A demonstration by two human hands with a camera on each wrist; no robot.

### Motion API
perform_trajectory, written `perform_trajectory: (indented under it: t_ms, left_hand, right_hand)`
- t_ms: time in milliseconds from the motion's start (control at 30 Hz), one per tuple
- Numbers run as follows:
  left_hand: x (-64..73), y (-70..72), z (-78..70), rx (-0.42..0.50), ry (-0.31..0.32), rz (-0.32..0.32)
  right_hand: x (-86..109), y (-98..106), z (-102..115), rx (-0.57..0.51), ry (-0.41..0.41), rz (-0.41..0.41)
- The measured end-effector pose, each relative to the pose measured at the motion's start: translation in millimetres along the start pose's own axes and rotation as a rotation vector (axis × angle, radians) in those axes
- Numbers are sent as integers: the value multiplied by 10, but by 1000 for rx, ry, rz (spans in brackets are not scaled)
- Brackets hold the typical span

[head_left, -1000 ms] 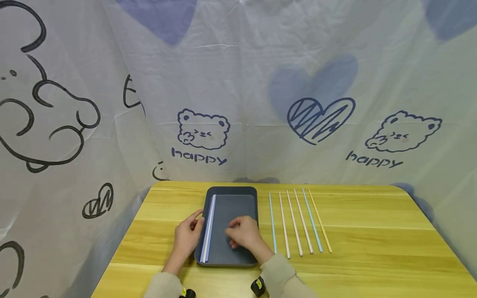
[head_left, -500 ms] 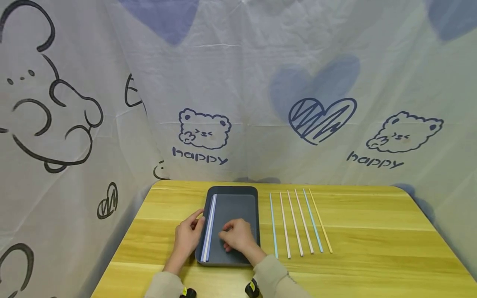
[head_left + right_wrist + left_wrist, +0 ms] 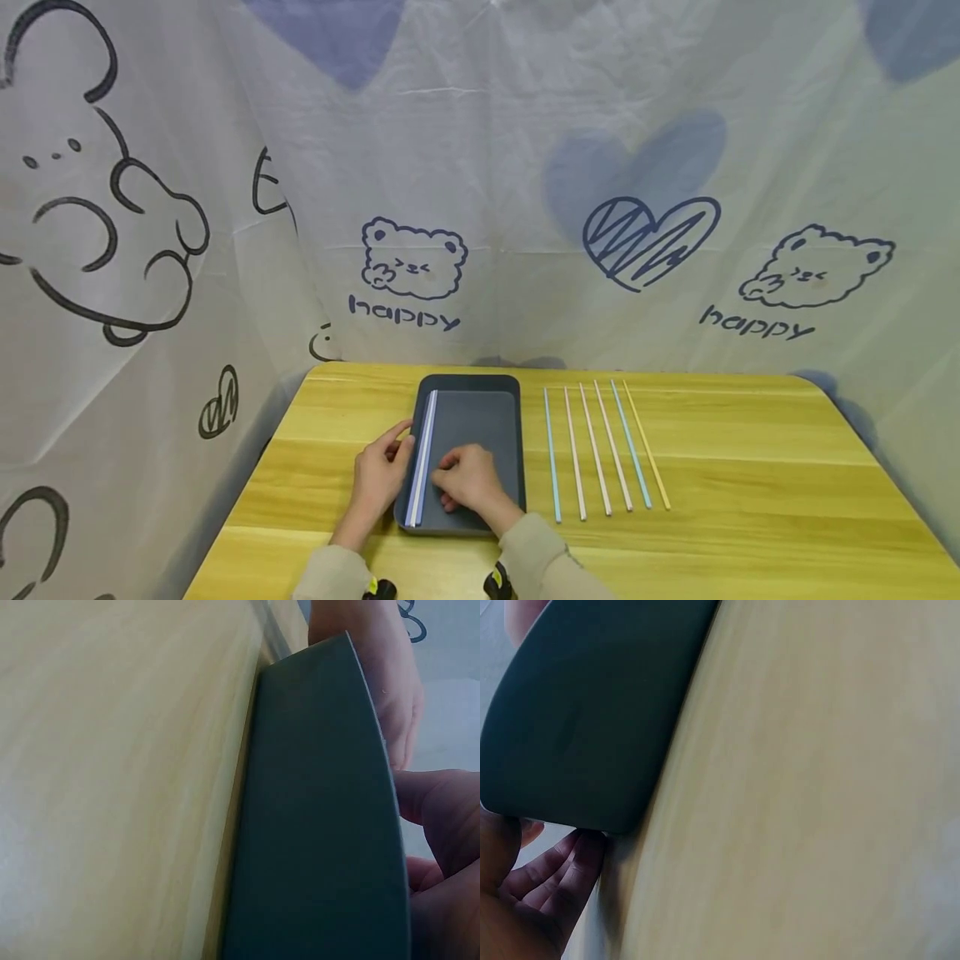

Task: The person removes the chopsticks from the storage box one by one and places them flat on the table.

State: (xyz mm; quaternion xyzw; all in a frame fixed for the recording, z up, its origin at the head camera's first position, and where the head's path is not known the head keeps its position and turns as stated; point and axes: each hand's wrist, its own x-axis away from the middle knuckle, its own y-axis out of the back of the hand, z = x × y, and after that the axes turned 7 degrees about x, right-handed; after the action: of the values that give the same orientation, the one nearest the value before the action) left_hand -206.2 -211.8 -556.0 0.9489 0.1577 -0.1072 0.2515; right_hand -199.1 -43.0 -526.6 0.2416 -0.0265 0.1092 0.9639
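L hand (image 3: 378, 475) at left side of tray (image 3: 480, 417): fingers loosely bent, thumb & forefinger a bit apart, touching the wall. R hand (image 3: 472, 479) over tray floor: fingers curled in, thumb & forefinger tips close tog., no object visible betw. them. It's just right of the blue & white sticks (image 3: 422, 458), which lie lengthwise inside tray along its left wall; can't tell if it touches them. Six more sticks (image 3: 595, 450), blue, pale pink & yellow, on table (image 3: 750, 483) right of tray. L wrist view shows what head view doesn't: fingertips (image 3: 591, 844) low on tray's outer wall, nr table. R wrist view: tray wall hides part of R hand; only head view shows sticks
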Motion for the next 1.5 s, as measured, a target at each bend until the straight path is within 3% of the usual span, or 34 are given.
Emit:
perform_trajectory:
  t_ms: [567, 867, 1133, 1500]
  left_hand:
    - [-15, 2, 13, -11, 30, 27]
    - [-1, -6, 23, -13, 26, 18]
    - [-10, -15, 8, 2, 30, 17]
    - [-15, -7, 9, 8, 14, 22]
  right_hand:
    - [-62, -124, -1, 61, 20, 2]
    - [-70, -188, -10, 105, 31, -37]
    - [-73, -159, -9, 78, 40, -44]
    - [-72, -210, 15, 157, 30, -103]
